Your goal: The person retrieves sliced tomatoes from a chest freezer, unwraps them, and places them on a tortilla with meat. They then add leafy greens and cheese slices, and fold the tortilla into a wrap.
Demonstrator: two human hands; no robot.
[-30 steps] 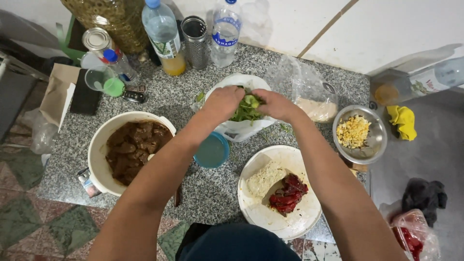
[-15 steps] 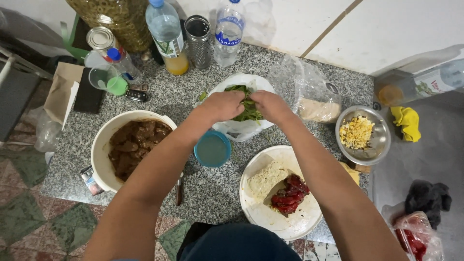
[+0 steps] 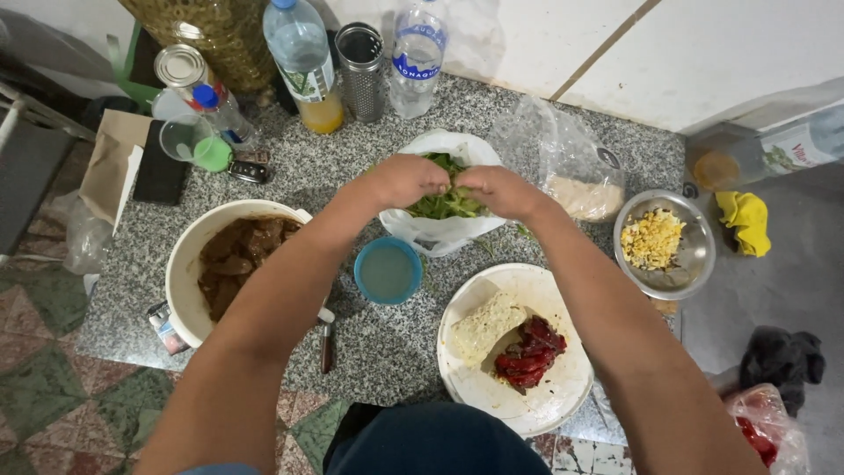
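My left hand (image 3: 406,179) and my right hand (image 3: 495,188) meet over a white plastic bag (image 3: 440,232) of green leaves (image 3: 444,206) near the back of the granite counter (image 3: 387,347). Both hands pinch the leaves between closed fingers. Below them stands a small blue cup (image 3: 388,270) of cloudy liquid. A white plate (image 3: 549,400) with a pale slab and red pieces (image 3: 530,350) lies under my right forearm.
A white bucket (image 3: 180,277) of brown meat sits at the left, a knife (image 3: 327,339) beside it. A metal bowl (image 3: 690,259) of chopped yellow food is at the right. Bottles (image 3: 301,53), a can and a metal grater line the wall.
My hands stay on the leaves over the bag and have drawn slightly closer together; the view has shifted a little.
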